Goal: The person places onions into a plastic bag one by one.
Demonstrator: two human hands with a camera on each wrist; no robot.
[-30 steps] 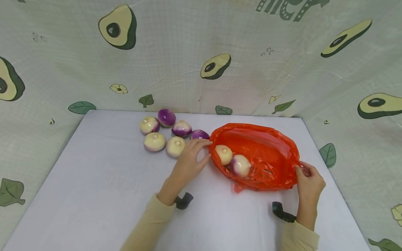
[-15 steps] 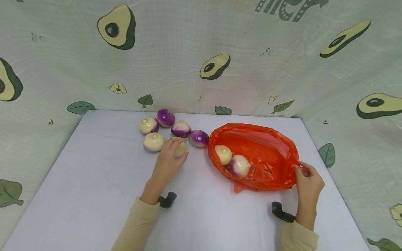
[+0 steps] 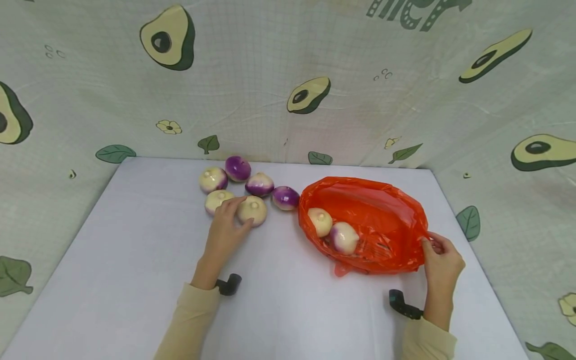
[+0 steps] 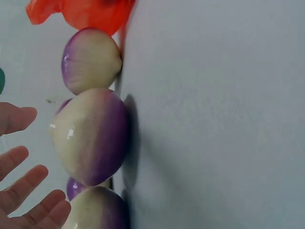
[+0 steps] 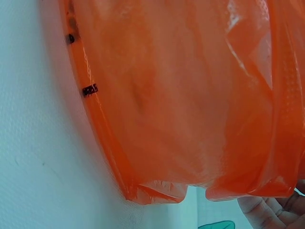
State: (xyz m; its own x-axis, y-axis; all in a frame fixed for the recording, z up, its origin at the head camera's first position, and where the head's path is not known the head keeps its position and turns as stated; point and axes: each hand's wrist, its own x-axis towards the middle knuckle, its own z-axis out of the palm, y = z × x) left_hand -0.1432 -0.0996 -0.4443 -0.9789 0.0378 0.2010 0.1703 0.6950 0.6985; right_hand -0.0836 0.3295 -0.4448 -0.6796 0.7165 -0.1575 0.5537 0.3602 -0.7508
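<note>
My left hand (image 3: 225, 227) is beside a cream-topped purple onion (image 3: 253, 210), fingers spread and thumb near its front side. In the left wrist view this onion (image 4: 93, 138) stands apart from the spread fingers (image 4: 35, 181). Another onion (image 3: 216, 201) lies partly hidden behind the left fingertips. On the right, my right hand (image 3: 443, 262) pinches the rim of a red plastic bag (image 3: 373, 200), which lies with its mouth wide. Two onions, one cream (image 3: 320, 221) and one white and purple (image 3: 345, 238), sit inside the bag at its left end.
More onions lie behind and beside the left hand: one cream and purple (image 3: 213, 180), one purple (image 3: 238, 168), one half purple (image 3: 259, 184). A purple onion (image 3: 285, 198) lies against the bag's left side. A printed cloth (image 3: 252, 75) hangs behind the white table (image 3: 135, 260).
The left hand has moved from the bag's left rim leftward, passing over the cream-topped onion to its left side. The right hand has stayed at the bag's rim.
</note>
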